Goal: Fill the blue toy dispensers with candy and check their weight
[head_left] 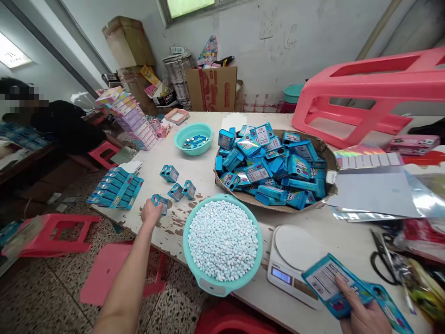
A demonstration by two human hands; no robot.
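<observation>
At the table's left edge, my left hand (151, 214) closes on a small blue box (161, 202) that stands on the tabletop. A few more blue boxes (175, 191) stand just beyond it. My right hand (363, 313), at the lower right, grips a blue printed box (330, 283) by its side, thumb across the printed face. Another blue printed piece (391, 306) shows behind that hand, partly hidden. Left of it sits a white digital scale (295, 246) with a lit display. Between my hands stands a turquoise basin (186, 248) full of small pale-blue and white candies (224, 241).
A shallow carton (274, 202) heaped with blue boxes lies behind the candies. A smaller turquoise bowl (194, 149) stands farther back. Flat blue packs (116, 188) lie at the left edge. Scissors (380, 257), silvery sheets (368, 188) and a pink stool (368, 76) occupy the right. Another person (66, 125) sits far left.
</observation>
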